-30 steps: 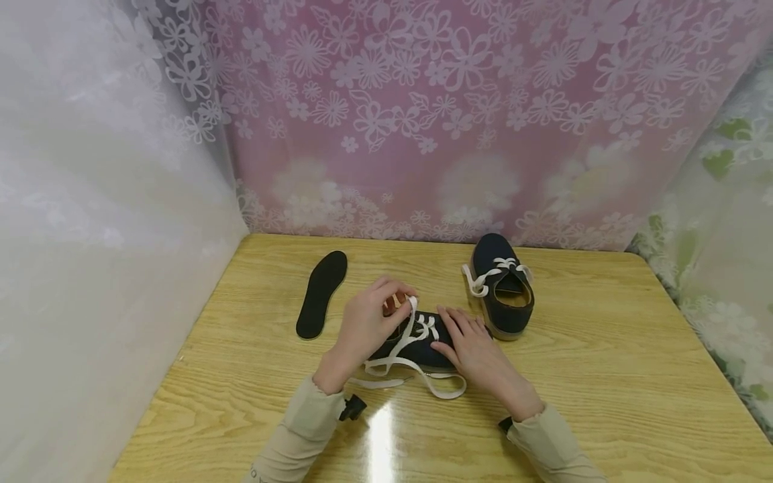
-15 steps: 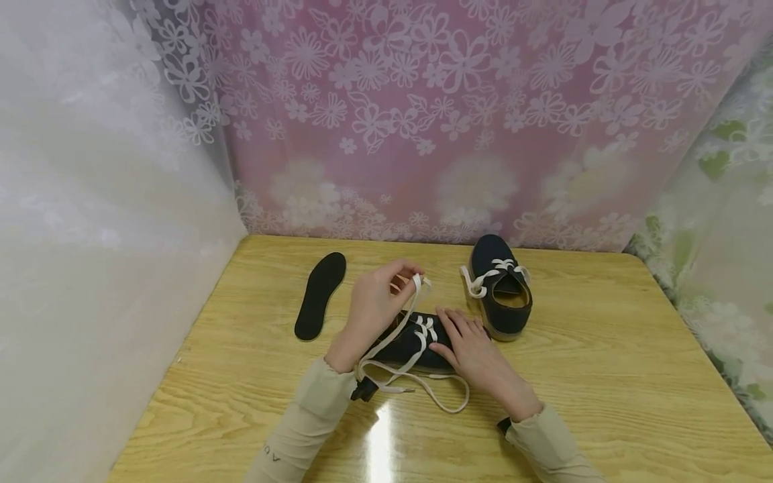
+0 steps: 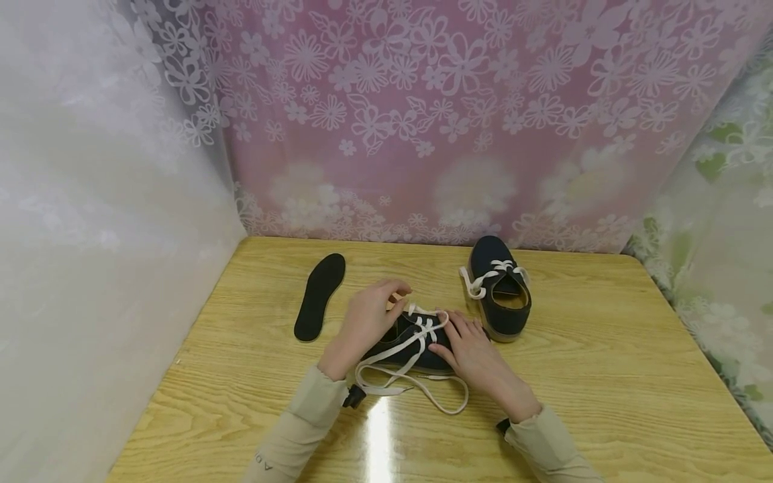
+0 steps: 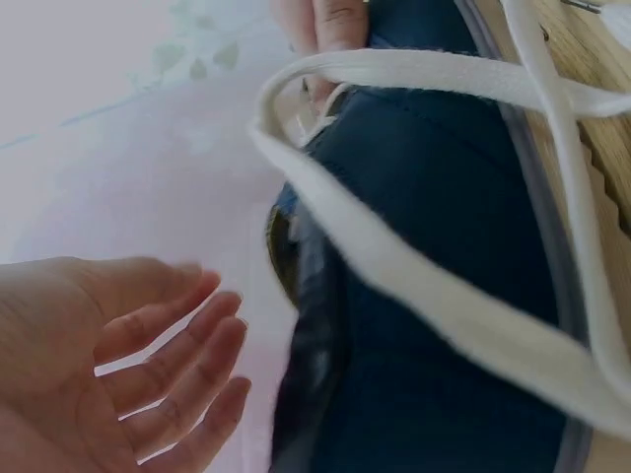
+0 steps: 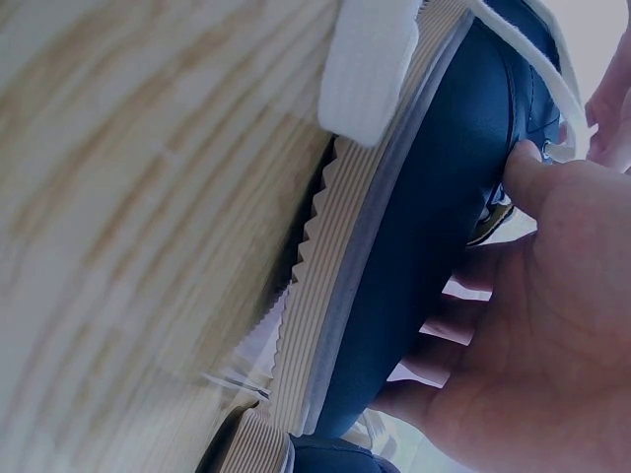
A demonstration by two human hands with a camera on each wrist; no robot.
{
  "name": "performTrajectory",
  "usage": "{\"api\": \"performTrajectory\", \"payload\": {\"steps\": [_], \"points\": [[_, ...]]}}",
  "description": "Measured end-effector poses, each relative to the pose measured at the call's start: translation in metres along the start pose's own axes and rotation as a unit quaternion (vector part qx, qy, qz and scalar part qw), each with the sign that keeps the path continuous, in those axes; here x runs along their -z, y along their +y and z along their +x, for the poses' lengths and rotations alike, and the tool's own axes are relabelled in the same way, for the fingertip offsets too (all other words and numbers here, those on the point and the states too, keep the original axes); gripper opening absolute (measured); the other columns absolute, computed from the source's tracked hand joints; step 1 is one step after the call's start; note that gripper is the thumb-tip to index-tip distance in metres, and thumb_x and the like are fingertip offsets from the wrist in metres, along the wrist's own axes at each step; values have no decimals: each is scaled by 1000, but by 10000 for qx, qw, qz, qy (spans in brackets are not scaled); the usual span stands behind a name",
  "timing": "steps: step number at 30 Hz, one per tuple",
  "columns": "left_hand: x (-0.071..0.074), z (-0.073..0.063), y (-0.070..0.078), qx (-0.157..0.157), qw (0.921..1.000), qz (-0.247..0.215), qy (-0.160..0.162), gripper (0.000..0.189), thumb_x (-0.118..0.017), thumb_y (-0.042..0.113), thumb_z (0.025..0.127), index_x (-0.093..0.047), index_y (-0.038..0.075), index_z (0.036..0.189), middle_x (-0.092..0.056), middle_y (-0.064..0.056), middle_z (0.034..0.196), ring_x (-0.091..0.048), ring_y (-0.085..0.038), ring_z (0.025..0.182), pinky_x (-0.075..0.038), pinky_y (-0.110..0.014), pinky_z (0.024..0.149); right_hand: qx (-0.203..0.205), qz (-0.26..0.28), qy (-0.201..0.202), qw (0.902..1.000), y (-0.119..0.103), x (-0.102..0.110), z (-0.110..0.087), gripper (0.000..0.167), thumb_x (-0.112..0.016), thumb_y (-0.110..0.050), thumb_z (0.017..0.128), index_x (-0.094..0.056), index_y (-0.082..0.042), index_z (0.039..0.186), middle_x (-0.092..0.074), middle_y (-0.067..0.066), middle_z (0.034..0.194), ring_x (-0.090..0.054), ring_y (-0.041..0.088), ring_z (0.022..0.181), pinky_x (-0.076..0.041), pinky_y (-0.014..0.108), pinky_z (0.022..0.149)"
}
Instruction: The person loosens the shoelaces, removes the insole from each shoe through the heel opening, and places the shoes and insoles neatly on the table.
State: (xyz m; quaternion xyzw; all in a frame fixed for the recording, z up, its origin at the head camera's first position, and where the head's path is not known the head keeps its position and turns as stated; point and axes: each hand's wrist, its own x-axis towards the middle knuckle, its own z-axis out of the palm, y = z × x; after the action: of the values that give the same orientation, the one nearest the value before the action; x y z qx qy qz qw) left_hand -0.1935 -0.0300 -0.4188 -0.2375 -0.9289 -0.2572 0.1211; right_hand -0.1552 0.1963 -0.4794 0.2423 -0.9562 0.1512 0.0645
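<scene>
A dark navy lace-up shoe (image 3: 432, 360) lies with its toe to the right. My right hand (image 3: 480, 355) grips its toe end; in the right wrist view the thumb is near the lacing and the fingers reach over the far side of the upper (image 5: 404, 236). Beside the shoe's opening, my left hand (image 3: 365, 325) has loosely bent fingers and holds nothing, as the left wrist view confirms with the hand (image 4: 128, 355) apart from the shoe. A long white shoelace (image 4: 454, 315) loops across the upper, with loose lengths trailing onto the table in front.
A second navy shoe (image 3: 490, 256) with white laces stands behind and to the right, toe away from me. A black insole (image 3: 320, 295) lies at the left of the wooden table (image 3: 604, 349). Flowered curtains (image 3: 374, 134) hang behind the table's back edge.
My left hand lifted the pinched shoelace, then lowered and let go of it. That lace end now lies across the shoe toward the right hand. The right hand stays on the toe.
</scene>
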Motion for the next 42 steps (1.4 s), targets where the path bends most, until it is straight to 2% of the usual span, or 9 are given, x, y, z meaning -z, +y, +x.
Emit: {"api": "performTrajectory", "payload": {"steps": [3, 6, 10, 13, 19, 28, 31, 38, 42], "points": [[7, -9, -1, -135, 9999, -15, 6, 8, -74, 27, 95, -74, 19, 98, -70, 4, 91, -65, -9, 71, -50, -23, 58, 26, 19, 55, 10000, 0, 0, 0, 64, -63, -34, 101, -44, 1, 150, -47, 25, 147, -44, 45, 138, -36, 67, 108], [10, -18, -3, -369, 9987, 115, -328, 14, -77, 35, 91, -71, 23, 88, -64, 8, 80, -56, -4, 64, -45, -21, 56, 43, 33, 98, 9999, 0, 0, 1, 63, -64, -34, 101, -45, 0, 150, -48, 24, 147, -44, 45, 138, -36, 67, 107], [9, -28, -5, -628, 9932, 234, -949, 23, -82, 40, 85, -67, 23, 85, -61, 8, 80, -52, -2, 63, -42, -19, 56, 50, 21, 129, 9999, -1, 0, 1, 63, -64, -34, 100, -45, 0, 150, -48, 24, 147, -44, 45, 137, -36, 67, 107], [5, -32, -5, -631, 9910, 269, -1149, 22, -84, 35, 85, -66, 22, 86, -61, 6, 82, -52, -3, 63, -41, -20, 55, 60, -4, 100, 9999, -1, 0, 1, 63, -64, -35, 100, -45, 0, 150, -48, 24, 147, -44, 45, 138, -36, 67, 107], [4, -25, -1, -571, 9953, 198, -751, 12, -78, 26, 92, -67, 22, 88, -61, 6, 81, -51, -4, 61, -41, -21, 53, 102, -11, 126, 9999, -1, 0, 0, 63, -64, -34, 100, -45, 0, 150, -49, 24, 146, -45, 45, 137, -37, 67, 107], [12, 6, 11, -395, 9973, 80, 609, 11, -75, 33, 94, -75, 23, 98, -61, 6, 83, -55, -5, 59, -39, -18, 47, 33, -112, 19, 9999, -1, 0, 0, 64, -63, -36, 101, -45, 3, 149, -50, 26, 143, -44, 45, 138, -36, 67, 108], [11, 14, 13, -330, 9961, -88, 810, 11, -76, 30, 93, -76, 21, 99, -64, 6, 81, -58, -7, 60, -42, -18, 49, 49, -102, 20, 9999, -1, 0, 0, 67, -63, -35, 101, -42, 3, 151, -49, 26, 146, -43, 45, 139, -36, 67, 108], [3, 13, 8, -241, 9997, 70, -54, 19, -71, 31, 97, -76, 20, 112, -74, 6, 93, -66, -6, 66, -47, -18, 52, 56, -120, 60, 9999, -1, 0, 0, 66, -63, -35, 100, -43, 1, 151, -50, 28, 144, -44, 46, 138, -37, 67, 107], [4, 3, -2, -204, 9993, 10, -311, 11, -73, 29, 96, -77, 20, 101, -72, 6, 87, -63, -7, 66, -47, -20, 56, 40, -74, 78, 9999, -1, -1, 0, 65, -63, -35, 101, -44, 1, 151, -49, 27, 144, -44, 46, 137, -36, 67, 108]]}}
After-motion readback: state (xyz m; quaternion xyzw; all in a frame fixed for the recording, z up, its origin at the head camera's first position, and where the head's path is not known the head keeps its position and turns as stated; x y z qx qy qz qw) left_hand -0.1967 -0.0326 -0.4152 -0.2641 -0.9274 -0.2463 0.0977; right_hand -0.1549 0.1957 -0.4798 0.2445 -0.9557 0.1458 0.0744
